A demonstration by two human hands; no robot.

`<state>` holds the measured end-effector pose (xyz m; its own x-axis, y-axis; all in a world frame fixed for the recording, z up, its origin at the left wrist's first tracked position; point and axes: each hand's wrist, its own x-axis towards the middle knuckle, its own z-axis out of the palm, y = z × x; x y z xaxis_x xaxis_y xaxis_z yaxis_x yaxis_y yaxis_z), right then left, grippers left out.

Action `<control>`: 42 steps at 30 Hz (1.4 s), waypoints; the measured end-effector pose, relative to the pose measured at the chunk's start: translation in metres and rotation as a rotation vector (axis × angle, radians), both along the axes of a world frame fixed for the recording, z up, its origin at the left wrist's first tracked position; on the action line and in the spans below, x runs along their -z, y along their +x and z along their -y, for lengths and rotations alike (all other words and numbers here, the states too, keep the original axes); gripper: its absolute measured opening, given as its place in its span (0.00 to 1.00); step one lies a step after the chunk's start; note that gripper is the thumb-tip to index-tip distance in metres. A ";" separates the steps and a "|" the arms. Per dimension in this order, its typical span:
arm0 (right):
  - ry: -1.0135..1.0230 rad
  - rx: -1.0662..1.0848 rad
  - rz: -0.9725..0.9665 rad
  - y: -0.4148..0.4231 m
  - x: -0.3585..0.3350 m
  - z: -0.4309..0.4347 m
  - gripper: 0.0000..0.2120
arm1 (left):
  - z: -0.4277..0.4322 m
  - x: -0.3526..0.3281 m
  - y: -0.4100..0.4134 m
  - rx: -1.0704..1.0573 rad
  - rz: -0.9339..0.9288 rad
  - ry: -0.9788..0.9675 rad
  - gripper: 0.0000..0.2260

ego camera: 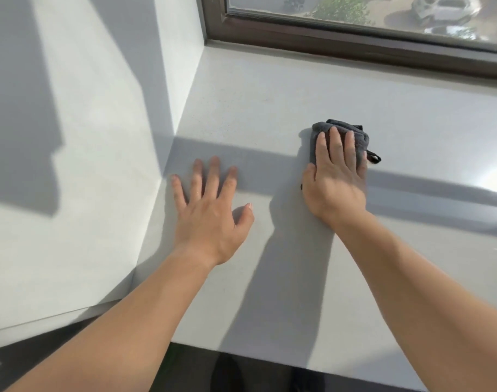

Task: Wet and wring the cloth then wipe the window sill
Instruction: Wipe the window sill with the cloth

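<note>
Pressing down on a folded dark grey cloth [361, 138], the right hand [336, 182] lay flat with fingers straight and close together; nothing was curled round the fabric, and the thumb ran along the cloth's left edge. The cloth sat on the window sill [269, 108], about midway between the front edge and the window frame [354, 43], mostly covered by the hand. A small hanging loop [373, 157] stuck out at the cloth's right side. The left hand [210, 219] rested palm down on the bare sill to the left, fingers spread wide, holding nothing, well apart from the cloth. The sill was a pale, smooth, faintly speckled slab, deep from front to back. A broad band of shadow [264, 165] crossed it from side to side, passing under both sets of fingertips; sunlit patches lay either side of it, with a bright glare at the far right. The frame was dark brown and met the sill along its back edge. A white side wall [182, 66] closed the sill's left end, and a white room wall [86, 179] beyond it carried angular shadows. Through the glass [388, 19], blurred parked cars [445, 8] and greenery [343, 8] showed far below. A dark floor [241, 372] was visible beneath the front edge.
</note>
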<state>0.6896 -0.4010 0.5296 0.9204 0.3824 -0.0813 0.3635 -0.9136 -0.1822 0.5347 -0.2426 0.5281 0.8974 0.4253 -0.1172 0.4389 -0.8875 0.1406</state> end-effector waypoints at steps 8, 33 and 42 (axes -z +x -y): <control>-0.018 -0.255 -0.022 -0.017 0.003 -0.027 0.31 | 0.004 0.000 -0.035 0.028 0.091 -0.137 0.29; -0.011 -0.343 0.000 -0.125 0.033 -0.009 0.32 | -0.004 0.026 -0.056 -0.024 0.274 -0.373 0.29; -0.016 -0.125 0.023 -0.145 0.037 -0.020 0.32 | -0.020 0.035 -0.086 0.103 0.098 -0.187 0.29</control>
